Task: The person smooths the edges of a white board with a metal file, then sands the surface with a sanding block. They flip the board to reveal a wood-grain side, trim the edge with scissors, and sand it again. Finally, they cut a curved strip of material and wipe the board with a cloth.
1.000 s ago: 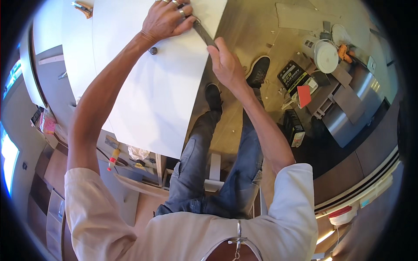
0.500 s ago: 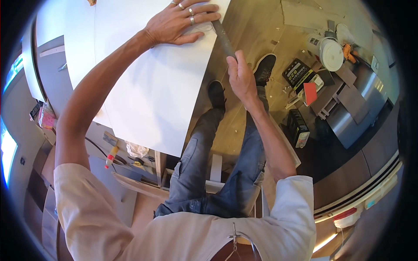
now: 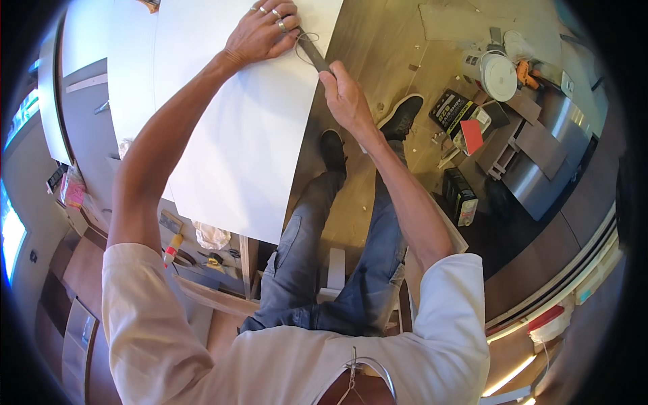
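The right hand [image 3: 345, 98] is closed round the near end of a dark, flat file [image 3: 312, 54], its forearm coming in from 5 o'clock. From that grip the file runs toward 11 o'clock, over a white panel [image 3: 246, 148] near its edge. The left hand [image 3: 264, 32], back upward, reaches from 7 o'clock and lies over the file's far end; I cannot tell whether its grip closes round it. Outward from the right hand, the panel spreads toward 8 o'clock, black shoes [image 3: 403, 117] rest at 4 and 6, and a white bucket [image 3: 499, 77] stands at 3.
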A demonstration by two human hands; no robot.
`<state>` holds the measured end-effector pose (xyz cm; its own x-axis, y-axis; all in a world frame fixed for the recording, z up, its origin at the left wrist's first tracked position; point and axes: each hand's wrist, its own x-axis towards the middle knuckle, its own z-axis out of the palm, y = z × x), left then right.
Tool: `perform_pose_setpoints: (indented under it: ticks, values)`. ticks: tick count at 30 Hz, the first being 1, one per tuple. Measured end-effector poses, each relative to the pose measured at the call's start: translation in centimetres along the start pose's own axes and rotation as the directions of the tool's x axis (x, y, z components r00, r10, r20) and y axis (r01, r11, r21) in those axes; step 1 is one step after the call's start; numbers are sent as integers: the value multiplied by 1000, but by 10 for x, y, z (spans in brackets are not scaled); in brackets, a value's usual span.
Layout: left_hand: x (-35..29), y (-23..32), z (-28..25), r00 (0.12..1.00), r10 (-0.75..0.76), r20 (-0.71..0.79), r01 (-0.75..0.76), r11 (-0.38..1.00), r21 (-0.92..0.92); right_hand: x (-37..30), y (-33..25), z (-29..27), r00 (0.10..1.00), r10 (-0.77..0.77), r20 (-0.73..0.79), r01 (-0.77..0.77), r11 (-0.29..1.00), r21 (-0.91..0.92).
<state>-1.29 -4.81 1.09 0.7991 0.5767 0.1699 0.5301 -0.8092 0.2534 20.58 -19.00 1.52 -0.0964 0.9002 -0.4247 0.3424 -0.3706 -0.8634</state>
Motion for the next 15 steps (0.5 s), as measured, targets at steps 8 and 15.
perform_pose_setpoints:
  ticks: [8, 15]
  values:
    - [-25, 28, -11, 971, 159, 181, -116, 967, -227, -53, 32, -15, 990, 104, 92, -104, 995, -6]
    - [-19, 33, 3, 981, 167, 100, -156, 982, -111, -59, 30, 4, 991, 131, 28, -132, 991, 32]
